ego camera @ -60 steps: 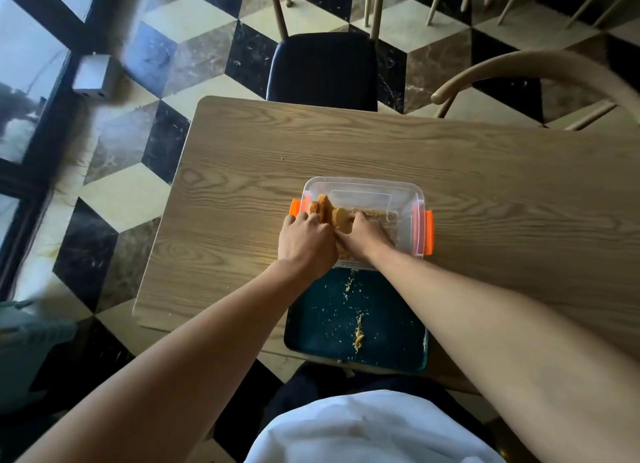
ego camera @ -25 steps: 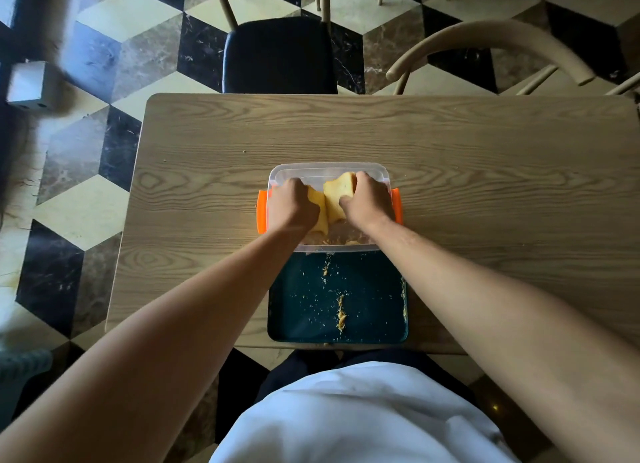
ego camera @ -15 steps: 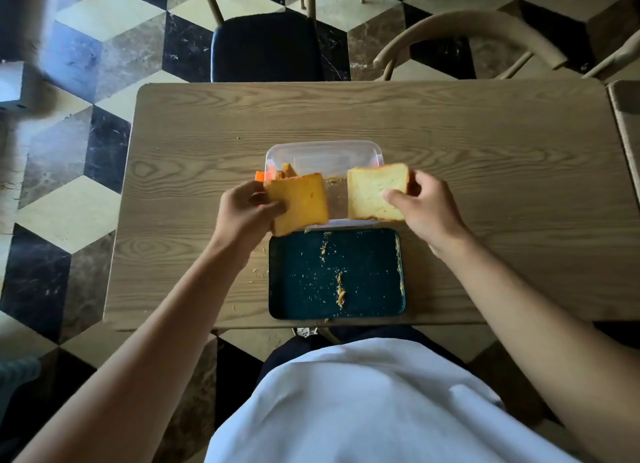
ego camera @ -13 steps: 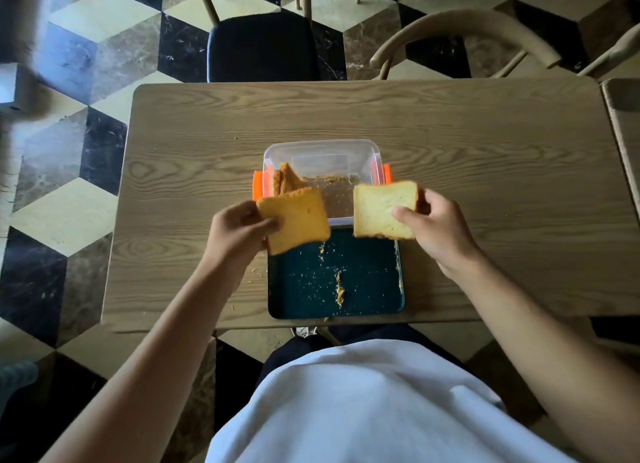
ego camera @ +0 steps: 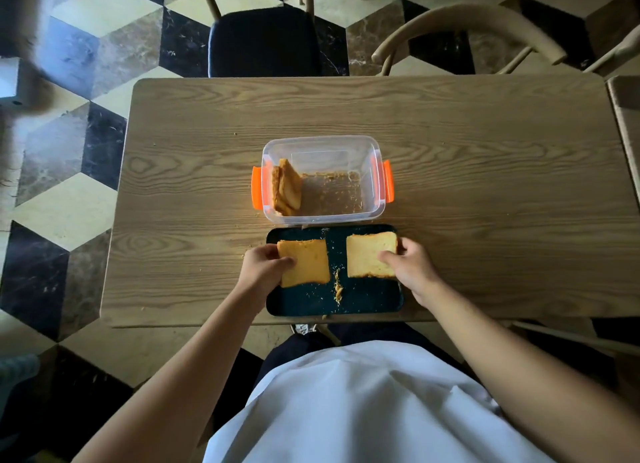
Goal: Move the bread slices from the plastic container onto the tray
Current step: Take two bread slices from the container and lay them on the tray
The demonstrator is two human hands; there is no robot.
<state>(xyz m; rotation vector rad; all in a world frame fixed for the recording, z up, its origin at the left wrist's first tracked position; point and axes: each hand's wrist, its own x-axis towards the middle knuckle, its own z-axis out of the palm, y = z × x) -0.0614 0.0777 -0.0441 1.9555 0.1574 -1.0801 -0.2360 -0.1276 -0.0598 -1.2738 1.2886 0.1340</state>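
Observation:
A dark teal tray (ego camera: 367, 300) strewn with crumbs lies at the table's near edge. My left hand (ego camera: 261, 268) grips a golden bread slice (ego camera: 306, 267) over the tray's left half. My right hand (ego camera: 410, 267) grips a paler slice (ego camera: 369, 255) over the right half. Both slices lie flat, low on the tray. Just beyond the tray stands the clear plastic container (ego camera: 374, 185) with orange latches. A few more bread slices (ego camera: 286, 189) lean upright against its left wall; crumbs cover its floor.
The wooden table (ego camera: 485, 185) stretches wide on both sides of the container. A dark-cushioned chair (ego camera: 263, 40) stands at the far side, a curved wooden chair (ego camera: 467, 23) at the far right. Checkered floor lies to the left.
Both hands lifted a slice each out of the container, drew them towards me and lowered them onto the tray. The camera view shifted as well.

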